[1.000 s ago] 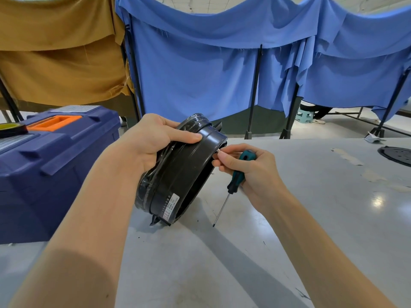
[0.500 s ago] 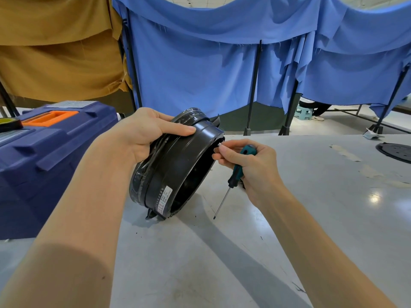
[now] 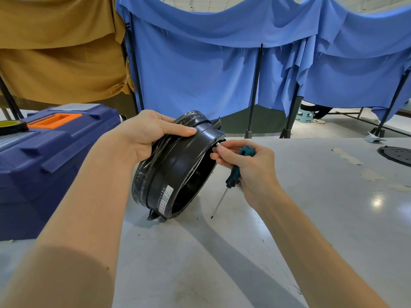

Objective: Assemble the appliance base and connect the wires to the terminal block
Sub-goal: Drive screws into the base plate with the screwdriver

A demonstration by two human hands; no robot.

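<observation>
The black, round appliance base (image 3: 178,172) is held tilted on its edge near the middle of the grey counter (image 3: 222,258), its lower rim set down on the surface and its open side turned to the right. Its upper rim is gripped by the left hand (image 3: 151,134), the thumb laid across the outer wall and the fingers curled over the far side, where clear film is seen wrapped round the body. A white label (image 3: 165,196) with small print is stuck on the wall low down, near the counter. The right hand (image 3: 251,167) is held just beside the base's upper right edge; a small white piece (image 3: 218,144) is pinched between its thumb and forefinger right at the rim, though what the piece is cannot be told. In the same hand a screwdriver (image 3: 232,177) with a teal and black handle is kept tucked under the curled remaining fingers, its shaft slanting down and to the left with the tip close above the counter. A dark blue toolbox (image 3: 55,156) with an orange handle (image 3: 55,120) is placed at the left, just beside the base. A black disc (image 3: 398,154) is seen lying at the far right edge of the counter. Blue cloth (image 3: 200,74) and mustard cloth (image 3: 62,52) are hung behind.
</observation>
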